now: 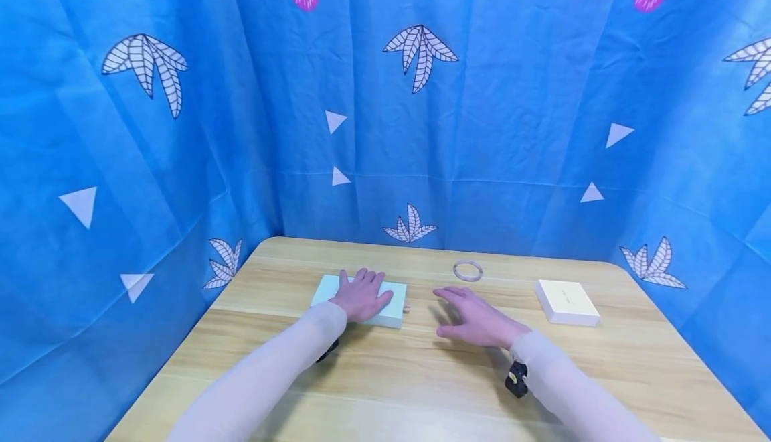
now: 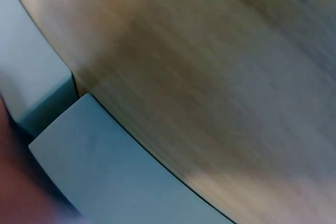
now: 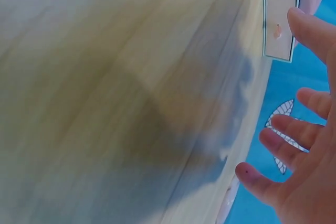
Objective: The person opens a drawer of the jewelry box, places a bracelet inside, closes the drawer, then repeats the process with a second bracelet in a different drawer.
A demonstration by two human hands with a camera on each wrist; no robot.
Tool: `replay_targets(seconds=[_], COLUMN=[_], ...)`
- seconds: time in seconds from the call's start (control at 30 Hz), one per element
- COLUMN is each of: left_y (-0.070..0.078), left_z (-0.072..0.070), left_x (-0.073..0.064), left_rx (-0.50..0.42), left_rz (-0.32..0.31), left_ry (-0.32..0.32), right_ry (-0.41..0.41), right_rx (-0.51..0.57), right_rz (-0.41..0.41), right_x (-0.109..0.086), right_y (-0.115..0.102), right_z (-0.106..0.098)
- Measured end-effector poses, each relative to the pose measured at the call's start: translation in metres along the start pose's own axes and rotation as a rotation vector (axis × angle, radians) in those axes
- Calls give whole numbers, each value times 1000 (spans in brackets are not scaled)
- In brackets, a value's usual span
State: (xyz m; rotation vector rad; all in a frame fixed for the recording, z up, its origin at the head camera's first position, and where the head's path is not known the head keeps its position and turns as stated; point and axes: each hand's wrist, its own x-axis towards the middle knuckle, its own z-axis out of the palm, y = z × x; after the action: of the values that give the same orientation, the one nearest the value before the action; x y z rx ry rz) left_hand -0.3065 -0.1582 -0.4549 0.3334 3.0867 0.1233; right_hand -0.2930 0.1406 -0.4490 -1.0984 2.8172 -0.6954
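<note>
My left hand (image 1: 363,298) rests on top of a mint-green drawer box (image 1: 393,307), its fingers spread across the lid. In the right wrist view, the box's end shows a pale drawer front (image 3: 279,43) with a small pull tab (image 3: 277,31). The left wrist view catches two pale block-like parts, one surface (image 2: 126,166) near the camera and another (image 2: 34,56) beyond it, with a blurred bit of hand at the edge. To the right of the box, my right hand (image 1: 478,319) hovers over the table with fingers apart, holding nothing.
A pale ring-shaped bangle (image 1: 468,279) lies behind my right hand. Farther right sits a white lidded box (image 1: 569,301) with small lettering. The wooden table (image 1: 385,382) has rounded back corners, and a blue patterned curtain (image 1: 518,127) hangs behind and beside it.
</note>
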Motion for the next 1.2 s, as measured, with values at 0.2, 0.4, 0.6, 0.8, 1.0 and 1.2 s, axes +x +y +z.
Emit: replay_targets(seconds=[0.2, 0.4, 0.6, 0.8, 1.0, 1.2], left_y=[1, -1, -3, -4, -2, -2], left_z=[1, 5, 9, 11, 7, 3], left_x=[-2, -1, 2, 4, 2, 0], left_rx=[15, 26, 26, 18, 19, 6], left_rz=[-1, 0, -23, -26, -30, -28], left_ry=[-3, -11, -24, -11, -6, -19], right_ry=[5, 7, 33, 55, 91, 119], right_rx=[-11, -24, -93, -154, -226, -273], right_rz=[1, 33, 24, 15, 10, 13], right_x=[-10, -20, -28, -35, -45, -53], right_y=[7, 13, 19, 24, 34, 43], right_z=[-2, -6, -14, -24, -39, -55])
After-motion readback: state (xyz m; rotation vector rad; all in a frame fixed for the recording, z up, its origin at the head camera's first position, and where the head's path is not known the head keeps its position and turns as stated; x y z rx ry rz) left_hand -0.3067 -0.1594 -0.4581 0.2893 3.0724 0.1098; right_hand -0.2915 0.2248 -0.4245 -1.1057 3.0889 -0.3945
